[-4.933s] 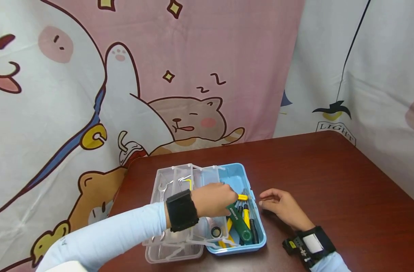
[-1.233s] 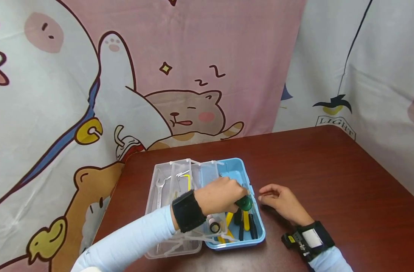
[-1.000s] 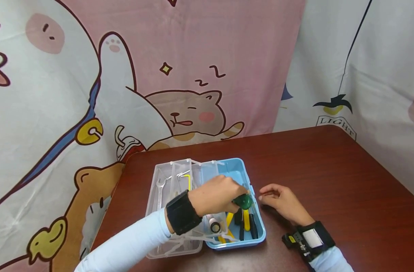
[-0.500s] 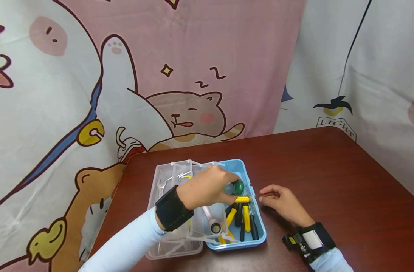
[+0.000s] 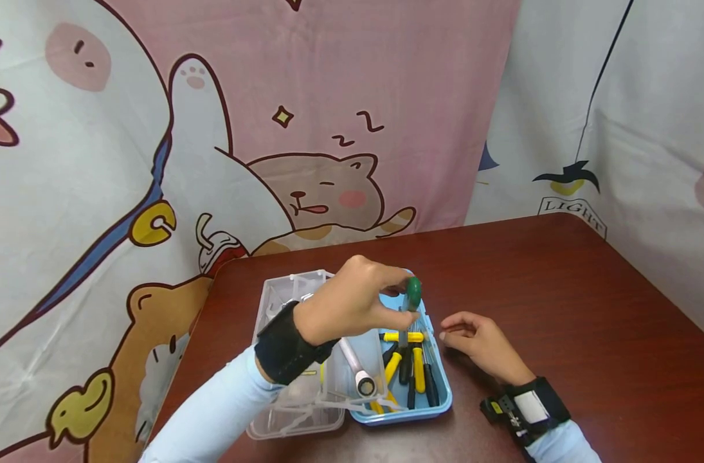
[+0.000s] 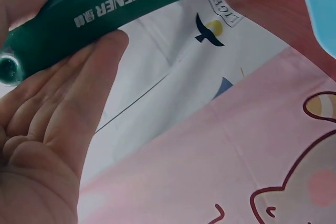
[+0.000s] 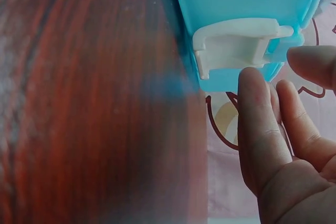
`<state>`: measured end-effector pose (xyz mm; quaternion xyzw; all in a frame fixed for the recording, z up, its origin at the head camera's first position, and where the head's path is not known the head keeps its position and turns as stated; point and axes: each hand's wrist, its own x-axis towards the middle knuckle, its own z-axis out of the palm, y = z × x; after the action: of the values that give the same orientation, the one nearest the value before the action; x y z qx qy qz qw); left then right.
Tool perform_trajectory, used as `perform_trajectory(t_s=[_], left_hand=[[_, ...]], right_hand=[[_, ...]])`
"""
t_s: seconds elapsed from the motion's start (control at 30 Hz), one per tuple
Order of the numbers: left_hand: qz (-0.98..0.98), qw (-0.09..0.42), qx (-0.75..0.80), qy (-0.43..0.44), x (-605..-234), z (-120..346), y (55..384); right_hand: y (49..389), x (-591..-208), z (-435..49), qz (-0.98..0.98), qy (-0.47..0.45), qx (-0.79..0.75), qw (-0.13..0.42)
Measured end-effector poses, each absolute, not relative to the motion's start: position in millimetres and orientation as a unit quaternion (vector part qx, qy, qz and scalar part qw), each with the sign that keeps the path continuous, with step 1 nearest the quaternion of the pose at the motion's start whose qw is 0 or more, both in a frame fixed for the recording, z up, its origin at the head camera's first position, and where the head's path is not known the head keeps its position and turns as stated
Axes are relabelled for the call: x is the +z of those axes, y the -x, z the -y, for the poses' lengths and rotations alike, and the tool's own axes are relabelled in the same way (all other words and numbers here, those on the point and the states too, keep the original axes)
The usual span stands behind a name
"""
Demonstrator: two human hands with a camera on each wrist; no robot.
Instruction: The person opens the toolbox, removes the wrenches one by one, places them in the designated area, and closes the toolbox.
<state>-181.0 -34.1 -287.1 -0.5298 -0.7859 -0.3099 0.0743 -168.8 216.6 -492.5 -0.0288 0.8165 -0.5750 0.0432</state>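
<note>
My left hand (image 5: 352,299) holds a green-handled tool (image 5: 413,294) above the open blue toolbox (image 5: 447,395), pinched between thumb and fingers. In the left wrist view the tool's thick handle (image 6: 121,6) carries the word GREENER and has a hole at its end; a bit of metal shows at the far end, its head mostly out of view. Beside the box's right side, my right hand (image 5: 490,347) rests with fingers loosely bent, holding nothing. The right wrist view shows its fingertips (image 7: 254,85) close to a white latch (image 7: 231,43) on the box wall.
In the box lie a yellow T-shaped handle (image 5: 400,336), yellow-handled and black-handled tools (image 5: 431,386). A clear tiered tray (image 5: 305,402) folds out left, bearing a ratchet-like wrench (image 5: 357,370). All this stands on a dark red-brown table (image 5: 531,276) before a printed cloth (image 5: 433,96).
The green-handled tool lay among the others in the box; my left hand has lifted it up and tipped it upright, uncovering the yellow T-shaped handle. My right hand has stayed put.
</note>
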Motion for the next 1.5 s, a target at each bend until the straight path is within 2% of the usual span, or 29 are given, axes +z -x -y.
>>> perform_trajectory(t_s=[0.27,0.47,1.07,1.23,1.5], left_hand=[[0.775,0.092,-0.325,0.534,-277,22,186],[0.77,0.097,-0.334,0.535,-272,13,192],[0.761,0.07,-0.357,0.537,-267,-5,195],[0.754,0.052,-0.363,0.545,-265,-12,192],[0.753,0.035,-0.36,0.549,-269,-23,193]], right_hand=[[168,-489,-218,-0.818,0.048,-0.573,0.02],[167,-485,-219,-0.815,0.053,-0.577,-0.031],[158,-471,-218,-0.727,0.119,-0.667,-0.114],[154,-466,-217,-0.699,0.128,-0.687,-0.151],[148,-460,-219,-0.681,0.129,-0.698,-0.18]])
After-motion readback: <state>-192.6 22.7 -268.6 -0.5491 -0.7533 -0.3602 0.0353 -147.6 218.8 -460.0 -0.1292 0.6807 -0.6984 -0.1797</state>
